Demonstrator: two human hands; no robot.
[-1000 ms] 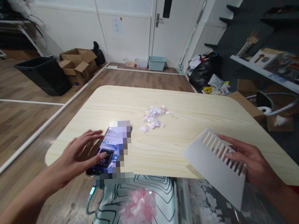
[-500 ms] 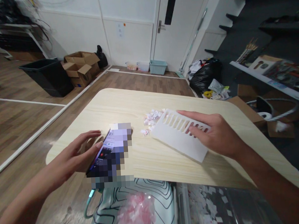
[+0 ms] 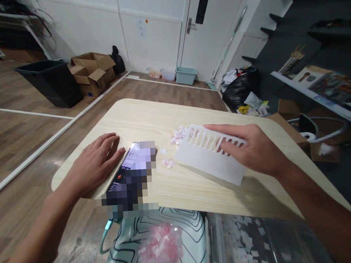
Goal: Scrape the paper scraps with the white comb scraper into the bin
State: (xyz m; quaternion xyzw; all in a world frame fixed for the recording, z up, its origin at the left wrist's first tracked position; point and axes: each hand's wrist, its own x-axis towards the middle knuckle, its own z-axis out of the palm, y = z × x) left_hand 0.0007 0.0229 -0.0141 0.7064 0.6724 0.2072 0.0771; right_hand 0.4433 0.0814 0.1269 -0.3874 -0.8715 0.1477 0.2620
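Observation:
My right hand (image 3: 251,150) grips a white slotted plastic plate (image 3: 207,159) by its slotted edge, thumb on top in a slot and fingers behind. The plate is held tilted above the pale wooden table (image 3: 141,117). Beside its left corner lies a small heap of whitish-pink paper bits (image 3: 179,135). A smaller clump (image 3: 167,163) and a single white square (image 3: 163,151) are scattered nearer the phone. My left hand (image 3: 100,164) rests on the table, fingers stretched out, just left of the phone (image 3: 123,176). Part of the phone is blurred out by pixel blocks.
In front of the table, a patterned cushion (image 3: 186,242) carries a clear bag of pink bits (image 3: 161,245). A transparent bin (image 3: 219,244) with white paper squares stands beside it. A teal cable (image 3: 104,235) hangs below the phone. Cartons (image 3: 93,71) and a black bin (image 3: 52,83) stand beyond.
My left hand has come down flatter onto the table, and the phone lies lower. The slotted plate has shifted slightly left and up. A lone white square now shows by the heap.

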